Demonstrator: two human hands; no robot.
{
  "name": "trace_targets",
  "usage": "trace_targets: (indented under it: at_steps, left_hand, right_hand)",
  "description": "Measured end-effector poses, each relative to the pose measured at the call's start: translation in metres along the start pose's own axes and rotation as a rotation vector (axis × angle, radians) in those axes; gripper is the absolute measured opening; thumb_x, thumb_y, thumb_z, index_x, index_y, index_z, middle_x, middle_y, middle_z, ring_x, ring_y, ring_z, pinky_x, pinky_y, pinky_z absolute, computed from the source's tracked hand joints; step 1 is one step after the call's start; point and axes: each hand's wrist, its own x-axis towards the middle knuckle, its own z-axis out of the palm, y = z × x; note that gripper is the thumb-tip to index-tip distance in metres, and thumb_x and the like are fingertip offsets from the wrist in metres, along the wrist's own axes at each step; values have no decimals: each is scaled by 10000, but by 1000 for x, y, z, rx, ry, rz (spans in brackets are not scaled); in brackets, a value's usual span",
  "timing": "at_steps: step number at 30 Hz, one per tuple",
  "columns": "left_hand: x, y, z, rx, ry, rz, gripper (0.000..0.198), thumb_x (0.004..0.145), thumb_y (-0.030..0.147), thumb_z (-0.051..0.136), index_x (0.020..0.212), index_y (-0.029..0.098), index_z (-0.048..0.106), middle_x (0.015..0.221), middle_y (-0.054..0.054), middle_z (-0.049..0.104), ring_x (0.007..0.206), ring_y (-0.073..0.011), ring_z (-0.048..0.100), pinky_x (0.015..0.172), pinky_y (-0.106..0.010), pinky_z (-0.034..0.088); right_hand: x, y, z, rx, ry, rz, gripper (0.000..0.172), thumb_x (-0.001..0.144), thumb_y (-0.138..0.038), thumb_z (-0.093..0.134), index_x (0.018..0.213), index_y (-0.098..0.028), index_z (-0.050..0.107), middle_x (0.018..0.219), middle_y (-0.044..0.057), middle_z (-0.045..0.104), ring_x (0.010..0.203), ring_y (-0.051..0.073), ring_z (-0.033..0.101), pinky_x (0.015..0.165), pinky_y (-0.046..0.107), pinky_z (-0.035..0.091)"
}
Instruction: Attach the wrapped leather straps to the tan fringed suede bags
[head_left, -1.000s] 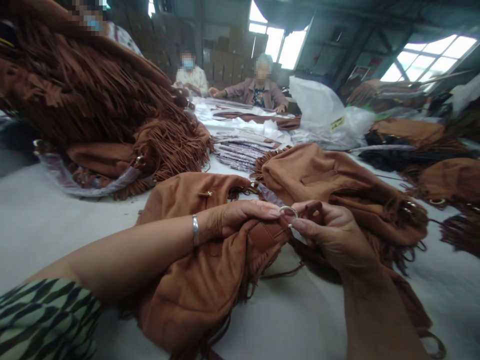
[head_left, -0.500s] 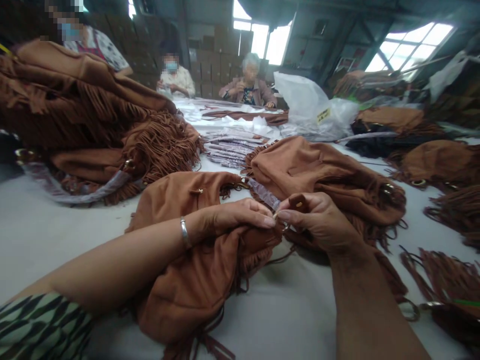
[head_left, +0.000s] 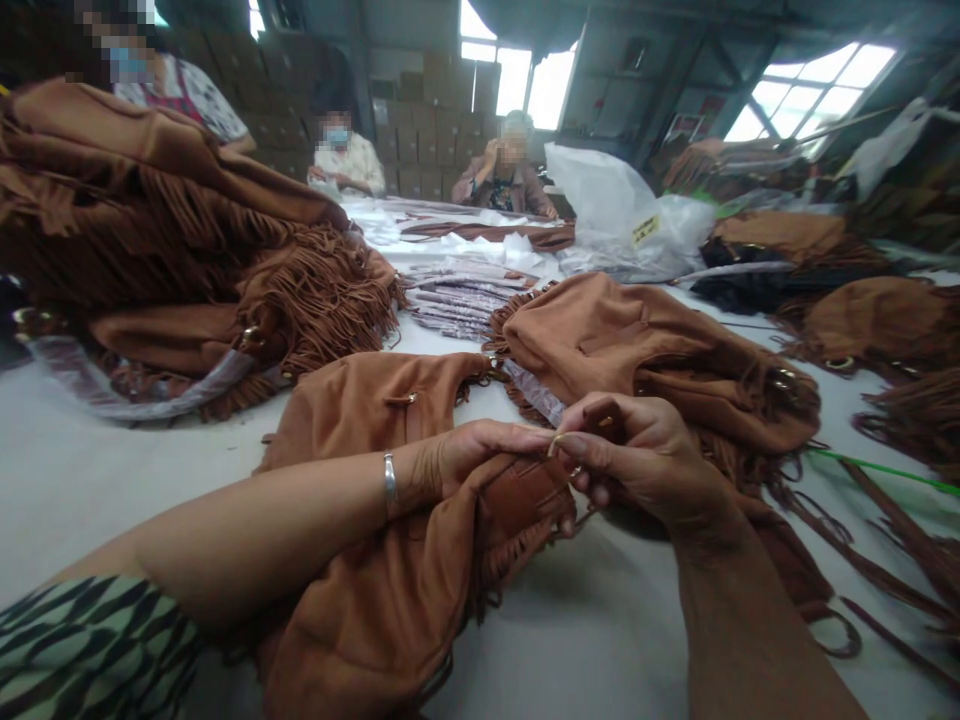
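Observation:
A brown suede-like fringed bag (head_left: pixel 375 590) lies on the white table in front of me, its leather patch (head_left: pixel 521 495) facing up. My left hand (head_left: pixel 487 450) lies along the bag's top edge, fingers stretched toward the right hand and closed on the bag; its thumb is hard to see. My right hand (head_left: pixel 645 455) pinches a small pale-gold piece with thumb and forefinger, right at the left fingertips. A brown leather strap end (head_left: pixel 606 418) with a metal stud sticks up among the right fingers. What lies under the fingertips is partly hidden.
Another brown bag (head_left: pixel 592 330) lies just beyond my hands. Stacked fringed bags (head_left: pixel 172 230) rise at left, with a plastic-wrapped handle (head_left: pixel 150 395). Wrapped straps (head_left: pixel 457 300) and a clear plastic bag (head_left: pixel 630 210) lie farther back. A green cord (head_left: pixel 885 465) crosses at right. Several people sit or stand beyond.
My left fingers have straightened, and the bag's patch now shows more. My right hand has shifted slightly right and down. At right, the fringe bundle has moved and the green cord is stretched out.

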Motion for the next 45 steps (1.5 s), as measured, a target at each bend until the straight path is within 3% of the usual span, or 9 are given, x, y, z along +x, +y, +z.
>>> trace_targets:
  at_steps: [4, 9, 13, 17, 22, 27, 31, 38, 45]
  left_hand:
    - [-2, -1, -3, 0, -100, -22, 491, 740, 484, 618, 980, 57, 640, 839, -129, 671, 694, -181, 608, 743, -317, 463]
    - [-4, 0, -5, -10, -87, -9, 365, 795, 372, 597, 969, 56, 656, 835, -109, 666, 717, -155, 609, 762, -280, 459]
    - [-8, -1, -5, -48, -32, 19, 366, 796, 342, 623, 1010, 46, 645, 836, -105, 659, 747, -151, 617, 747, -249, 460]
    - [-12, 0, -8, -78, -26, 45, 392, 791, 403, 622, 1002, 73, 639, 894, -116, 650, 798, -175, 621, 737, -260, 471]
    - [-15, 2, -8, -85, -57, -6, 512, 794, 455, 577, 1120, 61, 602, 936, -123, 636, 733, -161, 607, 635, -234, 464]
    - [-15, 0, -6, -58, 37, 69, 404, 788, 411, 605, 998, 67, 632, 865, -109, 639, 774, -166, 612, 733, -253, 474]
    - [-15, -1, -4, -21, 26, 67, 424, 778, 460, 625, 961, 78, 624, 845, -106, 642, 756, -168, 611, 725, -265, 473]
    - [-15, 2, 6, 41, 119, 118, 407, 763, 480, 661, 839, 85, 601, 788, -105, 646, 744, -162, 613, 735, -254, 456]
    - [-15, 0, 4, 59, 127, 98, 466, 768, 558, 622, 798, 96, 579, 776, -83, 625, 734, -158, 606, 704, -255, 461]
  right_hand:
    - [-1, -1, 1, 13, -80, -3, 141, 745, -230, 734, 755, -139, 626, 487, -25, 582, 369, 154, 604, 323, 184, 424]
    - [1, -1, -2, -23, -103, 30, 129, 763, -224, 721, 743, -125, 641, 485, -16, 583, 421, 171, 644, 364, 187, 456]
    - [3, 0, -7, 20, -169, 111, 179, 775, -288, 717, 801, -143, 616, 561, 2, 617, 529, 196, 674, 481, 261, 520]
    - [2, 2, -15, 20, -115, 78, 282, 876, -454, 560, 937, -179, 576, 607, -24, 537, 561, 134, 585, 509, 242, 468]
    - [2, 7, -24, 15, -32, 18, 210, 917, -398, 511, 912, -191, 546, 636, -26, 523, 546, 86, 468, 497, 195, 363]
    - [4, 8, -23, 23, -35, 7, 202, 888, -384, 566, 895, -183, 557, 587, -25, 548, 468, 74, 424, 427, 193, 281]
    - [4, 9, -20, 55, -58, 71, 190, 894, -387, 558, 976, -215, 551, 562, -42, 541, 416, 74, 399, 395, 194, 262]
    - [0, -1, -24, -215, -194, 99, 320, 904, -434, 519, 925, -135, 631, 582, -4, 533, 482, 71, 418, 419, 193, 274]
    - [1, -8, -25, -299, -224, 139, 370, 816, -458, 614, 647, -129, 605, 549, -10, 497, 466, 62, 388, 409, 196, 265]
